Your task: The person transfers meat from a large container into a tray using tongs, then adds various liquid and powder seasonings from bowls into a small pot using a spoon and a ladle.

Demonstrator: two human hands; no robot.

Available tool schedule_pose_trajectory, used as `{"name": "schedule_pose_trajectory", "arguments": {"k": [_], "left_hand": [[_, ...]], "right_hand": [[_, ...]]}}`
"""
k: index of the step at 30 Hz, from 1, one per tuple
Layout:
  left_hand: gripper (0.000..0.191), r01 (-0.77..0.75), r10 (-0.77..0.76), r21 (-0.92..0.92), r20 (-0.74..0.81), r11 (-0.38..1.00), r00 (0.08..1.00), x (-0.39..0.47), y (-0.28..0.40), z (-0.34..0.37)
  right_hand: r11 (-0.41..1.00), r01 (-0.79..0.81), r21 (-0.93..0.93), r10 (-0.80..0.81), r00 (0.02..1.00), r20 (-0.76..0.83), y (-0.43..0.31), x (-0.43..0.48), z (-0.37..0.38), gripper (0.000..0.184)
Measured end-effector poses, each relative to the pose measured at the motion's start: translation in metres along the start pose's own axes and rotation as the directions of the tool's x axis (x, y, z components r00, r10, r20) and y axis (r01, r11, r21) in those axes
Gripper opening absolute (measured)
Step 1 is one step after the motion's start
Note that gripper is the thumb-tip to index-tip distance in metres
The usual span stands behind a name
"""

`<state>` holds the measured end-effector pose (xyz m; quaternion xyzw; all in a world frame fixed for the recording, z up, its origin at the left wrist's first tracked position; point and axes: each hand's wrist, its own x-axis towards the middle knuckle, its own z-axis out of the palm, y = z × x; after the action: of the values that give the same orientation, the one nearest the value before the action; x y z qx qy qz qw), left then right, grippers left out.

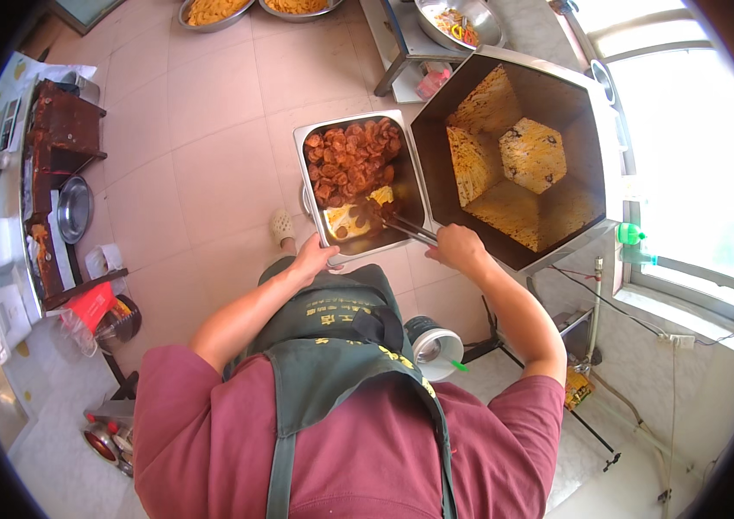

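Observation:
My left hand (312, 261) grips the near left corner of a rectangular stainless steel pan (410, 188). Reddish-brown, oily food slices (353, 159) are heaped in the pan's far part. At its near end, yellowish-orange oil and a few slices lie on the bottom. Metal tongs (411, 229) are in my right hand (461, 248), their tips down among dark slices near the pan's near right side. Whether the tips pinch a slice is hard to tell. Right beside the pan, a hexagonal metal drum (565, 224) faces up, its inner walls smeared with orange seasoning and oil.
Two metal bowls of orange food (214, 12) stand on the tiled floor ahead. A steel bowl (435, 29) sits on a metal table at the far right. A white bucket (445, 373) is near my right leg. Along the left stands a brown wooden rack (65, 120).

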<state>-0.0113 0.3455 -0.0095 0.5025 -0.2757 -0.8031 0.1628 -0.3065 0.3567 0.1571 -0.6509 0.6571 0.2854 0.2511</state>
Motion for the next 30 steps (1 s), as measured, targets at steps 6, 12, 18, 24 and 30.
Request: {"name": "schedule_pose_trajectory", "arguments": {"k": [6, 12, 18, 24, 30], "left_hand": [[0.031, -0.017, 0.017, 0.006, -0.09, 1.0, 0.996, -0.016, 0.01, -0.01], [0.029, -0.016, 0.016, -0.007, -0.025, 1.0, 1.0, -0.027, 0.035, -0.005], [0.033, -0.04, 0.04, 0.004, -0.033, 0.999, 0.999, -0.031, 0.045, -0.005], [0.021, -0.071, 0.073, -0.033, 0.042, 0.997, 0.996, -0.033, 0.05, -0.008], [0.023, -0.006, 0.006, -0.015, -0.006, 1.0, 1.0, -0.032, 0.05, -0.008]], "right_hand": [[0.995, -0.043, 0.095, 0.055, 0.99, -0.129, 0.009, -0.051, -0.021, 0.045], [0.993, -0.084, 0.088, 0.105, 0.956, -0.275, 0.012, -0.032, -0.033, 0.045], [0.993, -0.11, 0.034, 0.115, 0.949, -0.294, -0.002, -0.033, -0.06, 0.056], [1.0, 0.031, 0.005, -0.03, 0.986, -0.162, -0.013, -0.065, -0.091, 0.057], [0.972, 0.232, -0.021, -0.232, 0.972, 0.031, -0.066, 0.001, -0.041, 0.051]]}}
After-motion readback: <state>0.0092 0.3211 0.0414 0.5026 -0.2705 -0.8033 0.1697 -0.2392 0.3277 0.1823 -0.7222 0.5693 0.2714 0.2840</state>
